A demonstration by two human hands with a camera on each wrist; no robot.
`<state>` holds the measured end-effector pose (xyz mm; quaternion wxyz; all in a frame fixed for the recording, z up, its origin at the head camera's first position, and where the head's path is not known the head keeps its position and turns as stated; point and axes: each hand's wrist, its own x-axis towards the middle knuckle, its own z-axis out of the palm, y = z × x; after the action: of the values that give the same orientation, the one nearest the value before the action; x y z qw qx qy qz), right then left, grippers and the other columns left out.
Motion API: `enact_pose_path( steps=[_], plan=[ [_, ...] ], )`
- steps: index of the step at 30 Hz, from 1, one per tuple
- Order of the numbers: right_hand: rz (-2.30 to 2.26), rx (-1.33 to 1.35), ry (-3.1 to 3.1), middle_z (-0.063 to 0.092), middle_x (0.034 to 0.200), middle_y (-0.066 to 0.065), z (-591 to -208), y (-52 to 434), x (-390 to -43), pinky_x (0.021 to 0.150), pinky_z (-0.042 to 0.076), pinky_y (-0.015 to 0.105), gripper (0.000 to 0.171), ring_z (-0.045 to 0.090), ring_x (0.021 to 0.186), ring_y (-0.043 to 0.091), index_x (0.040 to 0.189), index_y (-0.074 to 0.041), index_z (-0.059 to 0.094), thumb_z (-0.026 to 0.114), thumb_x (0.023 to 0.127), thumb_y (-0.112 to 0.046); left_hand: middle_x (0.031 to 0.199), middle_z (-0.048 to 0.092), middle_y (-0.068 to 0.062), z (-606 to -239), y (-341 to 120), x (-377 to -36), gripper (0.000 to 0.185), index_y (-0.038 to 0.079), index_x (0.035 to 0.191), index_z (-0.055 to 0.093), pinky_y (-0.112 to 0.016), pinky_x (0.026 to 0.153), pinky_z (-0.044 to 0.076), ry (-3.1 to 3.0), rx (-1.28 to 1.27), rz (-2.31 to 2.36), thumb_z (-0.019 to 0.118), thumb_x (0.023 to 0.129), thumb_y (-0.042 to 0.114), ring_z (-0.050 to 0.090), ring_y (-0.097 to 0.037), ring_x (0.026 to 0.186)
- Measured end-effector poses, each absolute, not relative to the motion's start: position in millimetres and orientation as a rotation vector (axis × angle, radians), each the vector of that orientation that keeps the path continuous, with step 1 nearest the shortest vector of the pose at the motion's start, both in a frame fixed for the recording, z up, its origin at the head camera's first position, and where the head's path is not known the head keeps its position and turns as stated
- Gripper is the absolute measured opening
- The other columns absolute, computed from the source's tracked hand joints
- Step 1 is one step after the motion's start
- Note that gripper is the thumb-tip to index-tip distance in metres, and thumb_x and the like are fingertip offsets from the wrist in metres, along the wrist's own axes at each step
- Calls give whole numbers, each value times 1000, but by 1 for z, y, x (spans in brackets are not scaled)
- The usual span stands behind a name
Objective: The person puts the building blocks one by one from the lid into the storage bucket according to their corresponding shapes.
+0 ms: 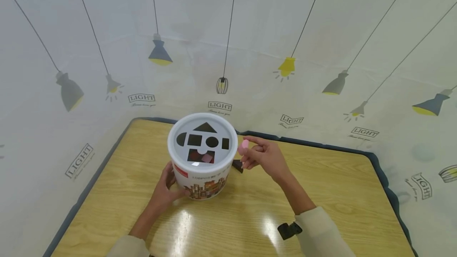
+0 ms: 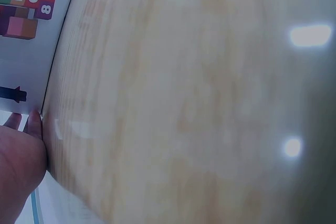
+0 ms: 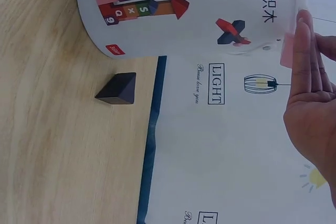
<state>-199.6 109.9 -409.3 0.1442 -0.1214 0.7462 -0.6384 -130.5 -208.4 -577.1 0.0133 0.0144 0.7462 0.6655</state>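
A white bucket (image 1: 214,187) with building-block pictures on its side stands on the table under a lid (image 1: 171,138) cut with shaped holes. My left hand (image 1: 165,187) holds the bucket low on its left side, thumb toward the front; its fingertips pass behind the wall. At the right of the rim, my right hand (image 1: 267,158) pinches a small pink block (image 1: 244,146) between thumb and fingers. In the right wrist view the pink block (image 3: 286,51) shows partly behind the fingers. Red and pink blocks (image 1: 206,158) are visible through the front lid hole.
A dark triangular block (image 3: 119,88) lies on the wooden table (image 1: 321,185) just right of the bucket, partly behind my right hand in the head view. Behind the table's dark edge (image 1: 321,148) rises a pale wall covering (image 1: 250,70) printed with lamps.
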Motion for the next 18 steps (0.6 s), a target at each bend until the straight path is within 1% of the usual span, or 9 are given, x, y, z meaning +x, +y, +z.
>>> enact_pose_path(
  steps=[10, 18],
  plan=[
    [-1894, -415, 2129, 71, 77, 14, -399, 110, -203, 63, 63, 42, 50, 71, 63, 24, 136, -8, 56, 71, 89, -20, 159, 26, -11, -581, -210, -131, 108, 26, 156, 15, -58, 117, 26, 2338, 52, 2070, 83, 75, 9, 32, -38, 140],
    [-1949, -418, 2130, 71, 75, 9, -393, 105, -202, 61, 63, 39, 50, 70, 61, 22, 135, -5, 56, 71, 90, -18, 159, 26, -8, -580, -209, -132, 106, 28, 155, 17, -57, 118, 25, 2342, 45, 2058, 84, 75, 11, 30, -37, 142]
  ],
)
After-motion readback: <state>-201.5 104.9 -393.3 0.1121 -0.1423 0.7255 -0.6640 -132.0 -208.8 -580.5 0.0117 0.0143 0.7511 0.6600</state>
